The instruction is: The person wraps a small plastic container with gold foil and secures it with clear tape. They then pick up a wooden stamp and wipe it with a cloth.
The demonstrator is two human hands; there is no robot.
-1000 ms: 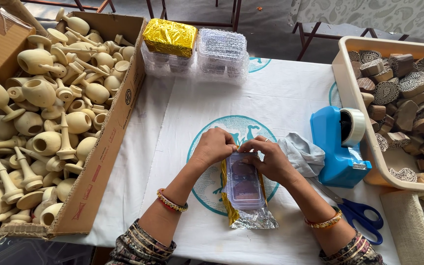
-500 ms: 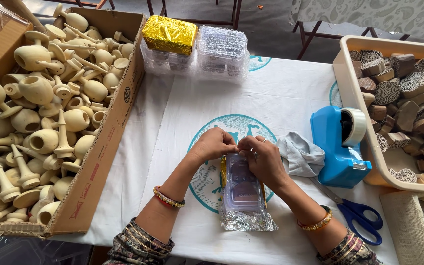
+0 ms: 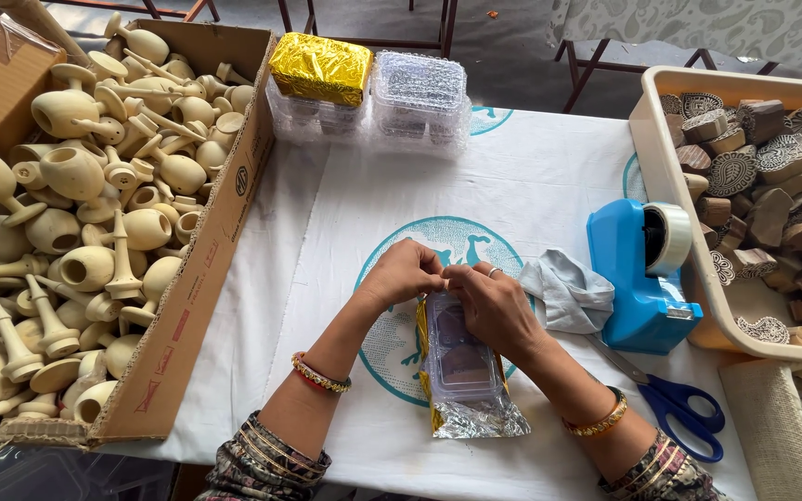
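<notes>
A clear plastic box [image 3: 462, 357] lies on a sheet of gold and silver foil [image 3: 475, 419] in the middle of the white cloth. My left hand [image 3: 407, 272] and my right hand [image 3: 491, 304] meet at the box's far end, fingers pinched together on its edge. Both wrists wear bangles. What is inside the box is dark and hard to make out.
A cardboard carton [image 3: 199, 264] of pale wooden goblets and stems fills the left. A beige tray [image 3: 670, 195] of carved wooden blocks stands right, with a blue tape dispenser [image 3: 642, 278], grey cloth [image 3: 568, 292] and blue scissors [image 3: 679, 408] beside it. Clear boxes [image 3: 420, 97], one foil-wrapped [image 3: 319, 67], sit at the back.
My hands have shifted slightly along the box's far end and drawn closer together. The box and foil stay in the same place.
</notes>
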